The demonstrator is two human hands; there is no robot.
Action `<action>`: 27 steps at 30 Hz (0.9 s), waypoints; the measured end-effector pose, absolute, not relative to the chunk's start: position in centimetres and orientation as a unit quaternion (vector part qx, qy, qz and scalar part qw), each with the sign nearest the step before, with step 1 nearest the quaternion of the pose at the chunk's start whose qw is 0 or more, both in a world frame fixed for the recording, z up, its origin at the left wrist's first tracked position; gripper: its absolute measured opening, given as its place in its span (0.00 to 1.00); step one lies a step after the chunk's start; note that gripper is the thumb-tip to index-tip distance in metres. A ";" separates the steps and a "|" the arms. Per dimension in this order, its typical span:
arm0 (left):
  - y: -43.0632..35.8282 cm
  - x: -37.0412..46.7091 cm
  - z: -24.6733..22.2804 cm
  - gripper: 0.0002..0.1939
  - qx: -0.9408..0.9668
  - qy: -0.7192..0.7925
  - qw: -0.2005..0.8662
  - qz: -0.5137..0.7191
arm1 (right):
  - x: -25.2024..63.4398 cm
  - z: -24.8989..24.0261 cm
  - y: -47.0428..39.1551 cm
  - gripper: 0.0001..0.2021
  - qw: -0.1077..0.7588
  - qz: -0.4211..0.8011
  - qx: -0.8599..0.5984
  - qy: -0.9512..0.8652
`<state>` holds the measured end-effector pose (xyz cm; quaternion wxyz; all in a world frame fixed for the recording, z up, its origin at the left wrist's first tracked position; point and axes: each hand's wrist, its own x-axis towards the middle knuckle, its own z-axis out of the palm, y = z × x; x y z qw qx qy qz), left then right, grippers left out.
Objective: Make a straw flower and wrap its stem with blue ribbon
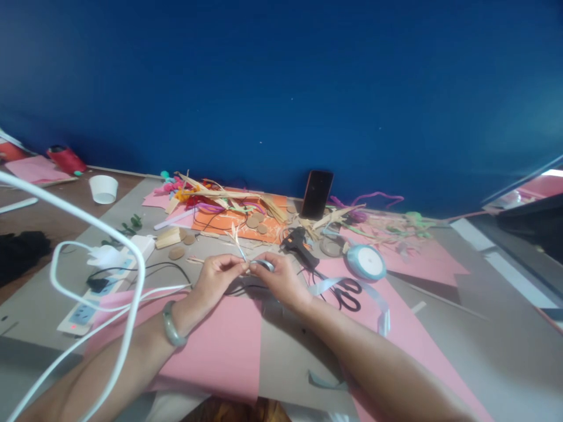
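My left hand [215, 281] and my right hand [284, 281] meet above the middle of the table, fingertips pinched close together. A narrow pale-blue ribbon [266, 265] loops at my right fingers, which are closed on it. Between the hands rises a thin stalk with pale, husk-like strips [236, 239] at its top; my left fingers are closed around its lower part. The fingertips hide how ribbon and stalk meet. To the right stands a blue ribbon spool [366, 262], with loose ribbon trailing from it near black-handled scissors [349, 294].
A black glue gun [301, 247] lies beyond my right hand, near a leaning phone [317, 194]. At left, white cables [138, 275] cross over a power strip [83, 313]. Pink paper [211, 351] covers the front. Husks, orange paper [220, 220] and a white cup [103, 189] sit farther back.
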<state>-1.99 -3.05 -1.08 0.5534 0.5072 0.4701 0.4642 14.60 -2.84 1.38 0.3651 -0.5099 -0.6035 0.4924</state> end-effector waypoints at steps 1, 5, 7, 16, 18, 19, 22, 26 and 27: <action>-3.0 -2.0 -1.1 0.10 0.503 0.470 0.556 0.465 | 14.6 1.5 -2.9 0.09 0.364 0.488 -0.510 -0.607; -3.0 -2.1 -0.6 0.10 0.487 0.465 0.579 0.460 | 14.7 1.8 -2.9 0.08 0.354 0.488 -0.508 -0.615; -2.9 -2.1 -0.2 0.10 0.477 0.465 0.586 0.460 | 14.7 1.7 -2.8 0.08 0.347 0.490 -0.505 -0.620; -2.2 -2.9 0.0 0.08 0.490 0.462 0.596 0.437 | 14.6 1.8 -2.9 0.09 0.321 0.497 -0.516 -0.619; -2.0 -3.1 -0.4 0.08 0.498 0.466 0.593 0.428 | 14.7 1.8 -2.9 0.09 0.319 0.501 -0.518 -0.616; -2.0 -3.1 -0.5 0.08 0.502 0.469 0.592 0.422 | 14.7 1.8 -2.9 0.09 0.317 0.502 -0.519 -0.615; -1.9 -3.2 -0.4 0.09 0.512 0.480 0.586 0.406 | 14.7 1.5 -2.8 0.10 0.316 0.500 -0.519 -0.617; -2.0 -3.0 0.0 0.08 0.527 0.501 0.564 0.392 | 14.7 1.2 -2.7 0.10 0.323 0.486 -0.525 -0.620; -2.0 -2.9 0.0 0.08 0.531 0.502 0.560 0.390 | 14.7 1.3 -2.7 0.11 0.321 0.484 -0.530 -0.618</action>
